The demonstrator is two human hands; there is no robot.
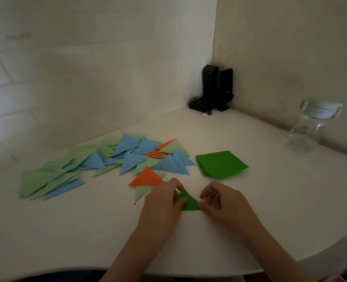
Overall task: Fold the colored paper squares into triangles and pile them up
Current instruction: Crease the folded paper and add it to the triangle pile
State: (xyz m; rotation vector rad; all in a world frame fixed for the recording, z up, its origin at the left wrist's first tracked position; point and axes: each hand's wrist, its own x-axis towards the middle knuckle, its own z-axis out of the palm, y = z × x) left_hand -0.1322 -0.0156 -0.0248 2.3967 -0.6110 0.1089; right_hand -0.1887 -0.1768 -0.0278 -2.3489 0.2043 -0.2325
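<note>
Left hand (162, 202) and right hand (221, 202) close together, fingers curled, pinching, forearms angled inward

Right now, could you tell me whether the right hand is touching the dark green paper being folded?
Touching. The head view shows the right hand pinching the right corner of the dark green paper.

Dim corner, white brick wall (66, 68), white table (87, 231).

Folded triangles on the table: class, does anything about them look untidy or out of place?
Yes. The folded triangles lie scattered and overlapping across the table rather than piled, unlike the neat stack of green squares. Nothing looks torn or spilled.
</note>
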